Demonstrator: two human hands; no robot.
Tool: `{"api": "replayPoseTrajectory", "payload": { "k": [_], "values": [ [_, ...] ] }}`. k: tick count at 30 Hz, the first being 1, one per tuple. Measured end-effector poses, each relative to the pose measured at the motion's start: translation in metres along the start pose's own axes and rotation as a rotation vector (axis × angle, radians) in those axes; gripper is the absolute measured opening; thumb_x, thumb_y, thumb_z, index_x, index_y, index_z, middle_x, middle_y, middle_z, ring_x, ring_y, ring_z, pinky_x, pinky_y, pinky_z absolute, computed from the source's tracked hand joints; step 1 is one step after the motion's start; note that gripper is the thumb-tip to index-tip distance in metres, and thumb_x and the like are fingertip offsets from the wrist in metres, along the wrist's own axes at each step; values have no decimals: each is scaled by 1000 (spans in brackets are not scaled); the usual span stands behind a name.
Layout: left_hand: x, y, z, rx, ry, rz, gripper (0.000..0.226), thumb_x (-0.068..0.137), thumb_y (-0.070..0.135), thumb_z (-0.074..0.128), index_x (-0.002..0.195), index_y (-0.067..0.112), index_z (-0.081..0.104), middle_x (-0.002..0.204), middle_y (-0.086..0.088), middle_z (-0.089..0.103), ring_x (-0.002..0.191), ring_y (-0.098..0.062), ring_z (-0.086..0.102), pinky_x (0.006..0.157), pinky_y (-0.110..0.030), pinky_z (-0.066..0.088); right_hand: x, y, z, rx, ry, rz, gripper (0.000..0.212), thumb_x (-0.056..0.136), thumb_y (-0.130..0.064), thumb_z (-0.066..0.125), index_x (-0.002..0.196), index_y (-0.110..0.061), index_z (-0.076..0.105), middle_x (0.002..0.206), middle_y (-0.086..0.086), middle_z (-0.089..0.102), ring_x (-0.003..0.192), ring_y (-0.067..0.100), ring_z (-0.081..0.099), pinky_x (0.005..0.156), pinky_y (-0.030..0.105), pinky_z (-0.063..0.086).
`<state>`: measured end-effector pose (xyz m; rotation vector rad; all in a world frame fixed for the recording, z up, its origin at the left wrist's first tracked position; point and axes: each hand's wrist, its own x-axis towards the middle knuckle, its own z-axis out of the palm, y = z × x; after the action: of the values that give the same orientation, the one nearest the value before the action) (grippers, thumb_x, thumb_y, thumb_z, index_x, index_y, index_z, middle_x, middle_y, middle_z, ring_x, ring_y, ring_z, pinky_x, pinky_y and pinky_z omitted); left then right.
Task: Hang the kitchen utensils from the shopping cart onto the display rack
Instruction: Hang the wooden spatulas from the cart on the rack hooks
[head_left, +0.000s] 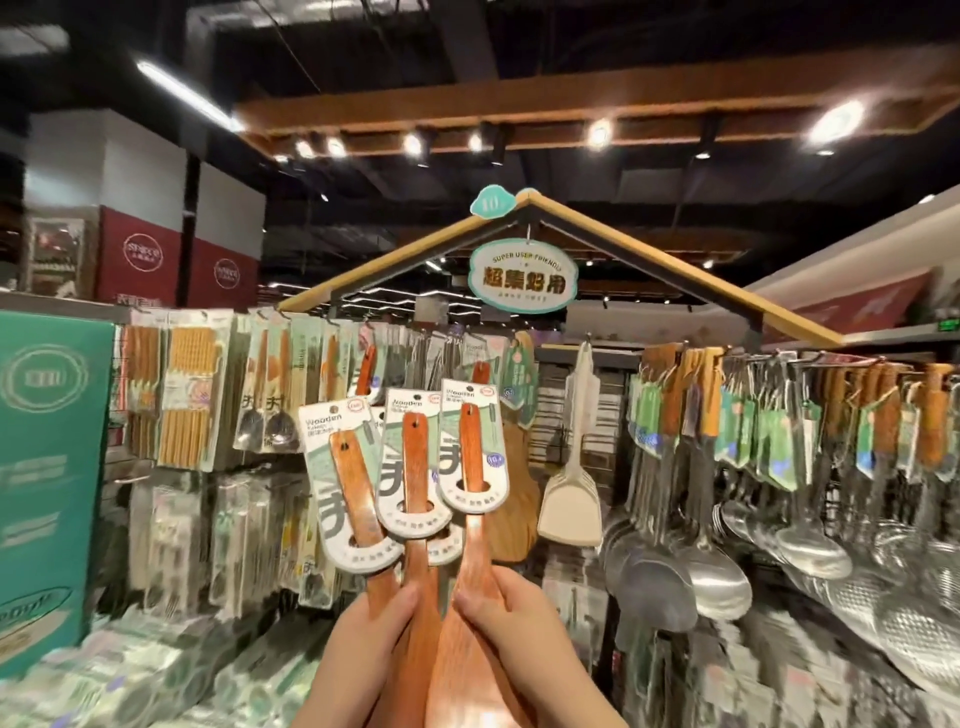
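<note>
Left hand (363, 639) and right hand (519, 618): each grip curled round the carded wooden spatulas (415, 457), held up before the display rack (753, 357). None of these is hung yet; the rack already carries similar stock.

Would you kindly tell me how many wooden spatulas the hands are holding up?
3 visible: left spatula, middle spatula, right spatula, fanned side by side; extra cards behind hint a fourth may be hidden.

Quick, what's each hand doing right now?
Left hand: closed, holding the wooden spatulas by their wide ends.
Right hand: closed, holding the rightmost wooden spatula.
</note>
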<state>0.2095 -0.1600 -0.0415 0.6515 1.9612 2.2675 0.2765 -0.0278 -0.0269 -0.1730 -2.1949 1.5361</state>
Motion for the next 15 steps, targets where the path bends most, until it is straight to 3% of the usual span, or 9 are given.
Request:
{"api": "replayPoseTrajectory", "payload": {
  "k": [2, 4, 6, 7, 10, 12, 15],
  "values": [
    [8, -1, -2, -17, -16, 9, 9, 86, 16, 65, 79, 22, 65, 84, 7, 68, 75, -5, 60, 59, -15, 39, 10, -1, 1, -21, -7, -8, 13, 81, -29, 68, 93, -25, 68, 91, -8, 73, 87, 3, 66, 83, 20, 51],
    [17, -3, -3, -40, -46, 7, 14, 73, 27, 77, 80, 19, 68, 85, 2, 73, 76, -7, 64, 66, -18, 45, 20, -3, 3, -56, 6, -33, 7, 86, -22, 65, 91, -28, 66, 89, -11, 71, 83, -3, 64, 73, 11, 48],
    [30, -6, -8, -66, -92, 17, 48, 48, 40, 80, 89, 17, 71, 86, 0, 75, 82, -13, 69, 76, -28, 49, 31, -8, 6, -95, 23, -59, 7, 87, -23, 65, 92, -27, 66, 92, -10, 71, 86, 1, 65, 76, 16, 49],
    [34, -2, -10, -61, -88, 8, 49, 47, 39, 80, 90, 18, 71, 85, 2, 75, 83, -13, 69, 78, -30, 50, 37, -10, 7, -104, 28, -64, 6, 87, -23, 65, 93, -25, 66, 93, -8, 71, 88, 4, 66, 79, 20, 50],
    [52, 4, -18, -76, -48, 34, 19, 72, 19, 79, 88, 17, 70, 79, 5, 75, 79, -11, 70, 69, -26, 50, 53, -18, 11, -83, 48, -87, 8, 88, -18, 64, 89, -27, 65, 89, -11, 70, 82, -2, 65, 71, 15, 50],
    [63, 8, -25, -97, -31, 52, 17, 76, 15, 77, 91, 15, 69, 82, 0, 75, 80, -15, 69, 65, -25, 49, 64, -25, 14, -79, 68, -110, 12, 89, -18, 63, 91, -30, 63, 89, -15, 69, 80, -6, 64, 69, 11, 48],
    [74, 17, -35, -109, -34, 73, 13, 80, 13, 73, 91, 15, 67, 84, -3, 74, 77, -16, 69, 62, -26, 50, 77, -36, 19, -62, 123, -129, 11, 90, -21, 61, 100, -24, 65, 96, -9, 71, 90, 5, 66, 83, 26, 53]
  ]
}}
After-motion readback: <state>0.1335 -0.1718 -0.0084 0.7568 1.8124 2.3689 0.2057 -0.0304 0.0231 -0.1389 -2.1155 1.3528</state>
